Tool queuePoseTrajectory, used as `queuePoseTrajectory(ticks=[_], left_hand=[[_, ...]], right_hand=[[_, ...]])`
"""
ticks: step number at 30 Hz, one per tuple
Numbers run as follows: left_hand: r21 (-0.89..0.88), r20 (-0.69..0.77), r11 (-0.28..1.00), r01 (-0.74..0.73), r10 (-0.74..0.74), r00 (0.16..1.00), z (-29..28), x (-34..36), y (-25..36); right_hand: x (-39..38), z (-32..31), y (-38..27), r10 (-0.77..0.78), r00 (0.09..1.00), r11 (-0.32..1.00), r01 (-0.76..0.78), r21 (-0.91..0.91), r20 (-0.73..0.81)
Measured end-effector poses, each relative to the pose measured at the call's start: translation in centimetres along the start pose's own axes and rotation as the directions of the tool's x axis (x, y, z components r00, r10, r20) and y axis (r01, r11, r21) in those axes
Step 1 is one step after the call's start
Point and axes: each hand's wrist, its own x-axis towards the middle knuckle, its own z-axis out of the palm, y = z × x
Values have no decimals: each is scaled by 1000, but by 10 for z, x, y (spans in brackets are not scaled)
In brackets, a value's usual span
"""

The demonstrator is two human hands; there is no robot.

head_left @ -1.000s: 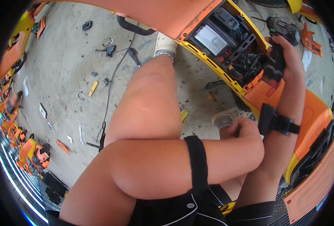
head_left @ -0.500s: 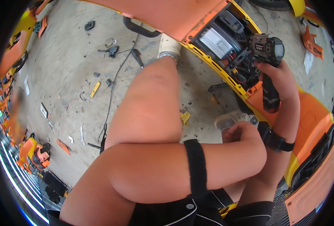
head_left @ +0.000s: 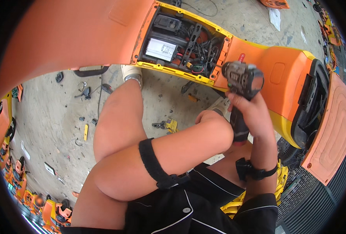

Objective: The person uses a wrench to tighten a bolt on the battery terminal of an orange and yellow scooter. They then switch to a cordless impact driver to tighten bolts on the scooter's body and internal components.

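My right hand (head_left: 255, 117) is wrapped round the grip of a black and grey cordless drill (head_left: 239, 78), held above the orange and yellow body of a scooter-like vehicle (head_left: 259, 60). In the vehicle's uncovered compartment, framed in yellow, lie a silver box (head_left: 161, 49), a black box (head_left: 167, 23) and a tangle of wires (head_left: 206, 54). My left forearm, with a black strap (head_left: 151, 158) round it, crosses over my leg. At its end my left hand (head_left: 214, 126) bends down at the wrist, close to the drill's base; its fingers are mostly hidden.
On the concrete floor lie a yellow-handled tool (head_left: 86, 132), a yellow part (head_left: 172, 125), a black cable and small dark pieces. An orange panel (head_left: 331, 132) stands at the right by a dark grate. More orange and yellow vehicle parts line the left edge.
My view has swung right, so the vehicle and its compartment sit further left. The drill, still in my right hand, has moved from over the compartment's edge to over the orange body beside it.
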Motion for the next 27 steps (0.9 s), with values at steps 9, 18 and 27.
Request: queuePoseTrajectory(ticks=[9, 18, 27], left_hand=[[122, -62, 993, -2, 10, 998, 11, 13, -4], [147, -16, 989, -12, 14, 1000, 20, 15, -5], [132, -132, 990, 56, -39, 990, 17, 11, -9]], right_hand=[[-12, -14, 21, -208, 978, 962, 210, -172, 31], [-3, -5, 40, -323, 946, 941, 323, -97, 20], [-33, -8, 11, -280, 960, 853, 250, -459, 2]])
